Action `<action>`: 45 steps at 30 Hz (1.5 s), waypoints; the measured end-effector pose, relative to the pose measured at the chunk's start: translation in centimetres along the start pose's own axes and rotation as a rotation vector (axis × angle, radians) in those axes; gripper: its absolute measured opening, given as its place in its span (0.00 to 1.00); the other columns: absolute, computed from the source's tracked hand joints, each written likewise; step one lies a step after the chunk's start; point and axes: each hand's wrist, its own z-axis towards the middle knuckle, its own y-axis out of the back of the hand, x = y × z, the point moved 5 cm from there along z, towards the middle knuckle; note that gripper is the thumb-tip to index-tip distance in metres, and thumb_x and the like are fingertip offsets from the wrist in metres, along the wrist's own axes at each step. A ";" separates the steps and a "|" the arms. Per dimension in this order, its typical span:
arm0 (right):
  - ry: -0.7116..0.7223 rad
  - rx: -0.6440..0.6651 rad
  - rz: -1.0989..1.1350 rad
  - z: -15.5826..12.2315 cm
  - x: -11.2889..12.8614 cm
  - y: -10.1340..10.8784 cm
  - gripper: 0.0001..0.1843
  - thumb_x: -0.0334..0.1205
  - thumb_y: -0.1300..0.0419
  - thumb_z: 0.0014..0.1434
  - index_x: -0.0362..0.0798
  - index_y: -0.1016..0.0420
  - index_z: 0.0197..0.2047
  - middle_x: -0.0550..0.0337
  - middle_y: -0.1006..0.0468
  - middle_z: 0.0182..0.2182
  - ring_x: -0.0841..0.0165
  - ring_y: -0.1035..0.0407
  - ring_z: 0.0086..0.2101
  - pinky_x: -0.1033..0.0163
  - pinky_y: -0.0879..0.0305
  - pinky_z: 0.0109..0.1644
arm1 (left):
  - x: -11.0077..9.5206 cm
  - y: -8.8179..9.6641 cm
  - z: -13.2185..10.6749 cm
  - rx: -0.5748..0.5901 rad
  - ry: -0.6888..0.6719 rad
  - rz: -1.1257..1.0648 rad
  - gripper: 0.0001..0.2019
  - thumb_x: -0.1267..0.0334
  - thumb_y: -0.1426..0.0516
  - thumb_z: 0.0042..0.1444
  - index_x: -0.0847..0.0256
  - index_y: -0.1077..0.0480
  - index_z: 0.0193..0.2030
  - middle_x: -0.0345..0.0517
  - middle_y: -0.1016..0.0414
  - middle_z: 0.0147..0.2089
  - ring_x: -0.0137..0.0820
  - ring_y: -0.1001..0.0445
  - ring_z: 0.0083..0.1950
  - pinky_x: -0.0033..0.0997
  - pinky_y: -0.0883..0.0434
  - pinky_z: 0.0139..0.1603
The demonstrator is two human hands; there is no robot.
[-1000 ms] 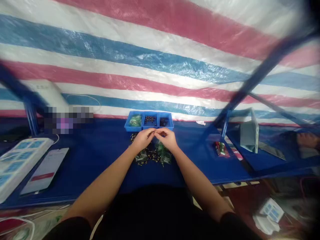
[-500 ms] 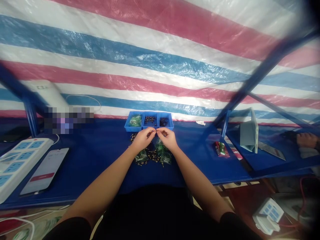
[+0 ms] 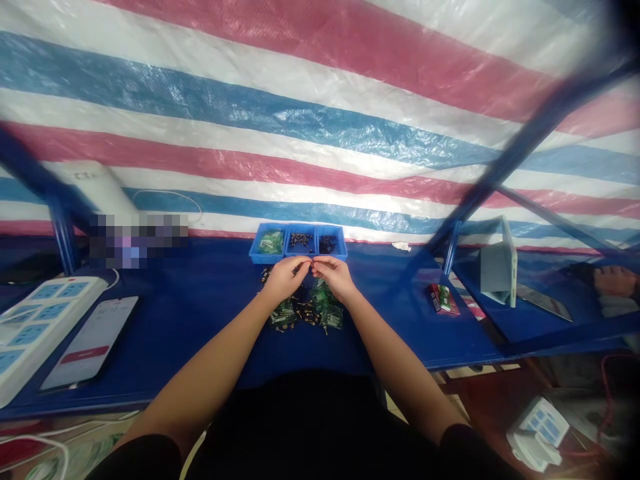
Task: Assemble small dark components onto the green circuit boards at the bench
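Observation:
My left hand (image 3: 286, 279) and my right hand (image 3: 335, 275) meet fingertip to fingertip just in front of three blue bins. Both are closed in a pinch; whatever lies between the fingers is too small to name. Green-tinted packets fill the left bin (image 3: 251, 257). Small brass-coloured screw-like pieces lie in the middle bin (image 3: 300, 253), and dark small pieces in the right bin (image 3: 344, 250). Below my hands, a pile of brass-coloured screw-like pieces (image 3: 306, 312) spreads over the blue table, with green packets (image 3: 327, 310) at its right side. My hands partly cover the pile.
A phone (image 3: 93, 340) and a white power strip (image 3: 60, 313) lie at the left. To the right are a small red and green packet (image 3: 443, 299), a propped tablet (image 3: 500, 267) and blue frame posts. Another person's hand (image 3: 615, 280) rests at the far right.
My fingertips have shifted very slightly, staying pinched together at the same spot. The bins, pile and surroundings look the same.

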 end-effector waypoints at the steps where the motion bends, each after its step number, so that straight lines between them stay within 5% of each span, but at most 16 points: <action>1: 0.030 0.020 0.039 0.0 0.3 -0.2 0.17 0.45 0.31 0.47 0.47 0.22 0.41 0.56 0.19 0.35 0.66 0.24 0.36 0.59 0.26 0.43 | -0.1 0.0 0.0 -0.022 -0.025 -0.030 0.17 0.57 0.53 0.66 0.56 0.28 0.53 0.45 0.22 0.49 0.34 0.24 0.48 0.34 0.28 0.50; 4: 0.142 0.026 0.057 0.1 1.1 -0.3 0.19 0.47 0.34 0.51 0.50 0.24 0.46 0.54 0.21 0.47 0.62 0.26 0.46 0.56 0.28 0.50 | -0.2 0.3 0.3 -0.058 -0.115 -0.065 0.20 0.61 0.55 0.66 0.57 0.35 0.61 0.47 0.30 0.60 0.36 0.32 0.61 0.39 0.35 0.62; 6: 0.194 -0.021 -0.063 0.1 1.2 0.2 0.16 0.47 0.36 0.54 0.50 0.24 0.45 0.54 0.21 0.47 0.63 0.25 0.44 0.56 0.27 0.47 | 0.1 0.5 0.5 -0.059 -0.126 -0.034 0.21 0.62 0.54 0.65 0.57 0.37 0.63 0.47 0.33 0.63 0.37 0.37 0.65 0.42 0.38 0.65; 11: 0.291 -0.056 -0.613 0.1 0.6 1.2 0.11 0.42 0.42 0.59 0.48 0.22 0.40 0.56 0.19 0.34 0.65 0.25 0.33 0.60 0.28 0.39 | 2.1 2.1 0.5 -0.189 0.095 0.052 0.15 0.62 0.53 0.63 0.59 0.28 0.49 0.45 0.21 0.41 0.35 0.23 0.44 0.34 0.28 0.49; 14: 0.442 0.084 -0.897 -0.3 0.7 0.2 0.11 0.38 0.43 0.59 0.49 0.22 0.43 0.56 0.19 0.39 0.64 0.27 0.38 0.57 0.32 0.47 | 2.3 2.1 0.4 -0.155 0.135 0.099 0.13 0.63 0.51 0.62 0.58 0.27 0.44 0.43 0.21 0.38 0.33 0.23 0.37 0.30 0.29 0.41; 17: 0.542 0.259 -1.105 -0.7 0.3 -1.2 0.13 0.34 0.44 0.60 0.50 0.22 0.46 0.55 0.21 0.46 0.63 0.30 0.46 0.54 0.39 0.55 | 1.6 1.7 0.4 -0.121 0.084 0.129 0.13 0.63 0.52 0.61 0.58 0.27 0.44 0.44 0.21 0.41 0.34 0.23 0.40 0.30 0.29 0.44; 21: 0.517 0.299 -1.274 -0.8 -0.5 -2.4 0.15 0.36 0.47 0.63 0.51 0.24 0.50 0.56 0.25 0.53 0.60 0.36 0.49 0.53 0.41 0.55 | 1.2 1.6 0.3 -0.127 0.071 0.145 0.14 0.62 0.52 0.62 0.58 0.27 0.45 0.45 0.21 0.42 0.35 0.24 0.43 0.31 0.30 0.46; 28: 0.421 0.283 -1.421 -0.5 -1.1 -2.3 0.12 0.35 0.45 0.62 0.49 0.22 0.45 0.52 0.23 0.43 0.59 0.36 0.45 0.55 0.42 0.50 | 1.7 1.5 0.2 -0.111 0.090 0.135 0.14 0.62 0.53 0.62 0.58 0.27 0.45 0.45 0.21 0.41 0.34 0.24 0.42 0.30 0.30 0.44; 33: 0.427 0.276 -1.300 -0.3 -1.1 -2.1 0.12 0.32 0.45 0.60 0.48 0.21 0.42 0.52 0.22 0.38 0.62 0.33 0.40 0.56 0.39 0.49 | 1.9 1.3 0.2 -0.097 0.099 0.121 0.14 0.62 0.52 0.62 0.58 0.27 0.45 0.44 0.21 0.43 0.34 0.24 0.42 0.30 0.29 0.45; 36: 0.441 0.159 -1.017 -0.4 -0.4 -1.5 0.14 0.36 0.45 0.61 0.48 0.22 0.48 0.52 0.23 0.39 0.66 0.31 0.36 0.59 0.35 0.45 | 1.8 1.1 0.2 -0.058 0.081 0.094 0.14 0.62 0.52 0.62 0.57 0.27 0.45 0.44 0.21 0.43 0.34 0.23 0.43 0.30 0.29 0.44; 40: 0.374 -0.056 -0.701 -0.2 0.6 0.2 0.13 0.45 0.42 0.59 0.50 0.20 0.42 0.54 0.22 0.39 0.68 0.30 0.30 0.61 0.31 0.39 | 1.2 0.8 0.2 -0.006 0.052 0.067 0.14 0.59 0.51 0.62 0.57 0.27 0.47 0.45 0.21 0.44 0.34 0.23 0.42 0.31 0.28 0.42; 45: 0.223 -0.134 -0.364 0.0 0.6 1.1 0.16 0.50 0.37 0.53 0.48 0.22 0.38 0.56 0.21 0.34 0.68 0.28 0.28 0.59 0.27 0.37 | 0.1 0.1 0.1 0.091 0.007 0.073 0.15 0.53 0.48 0.61 0.55 0.27 0.48 0.43 0.22 0.38 0.32 0.25 0.36 0.30 0.30 0.38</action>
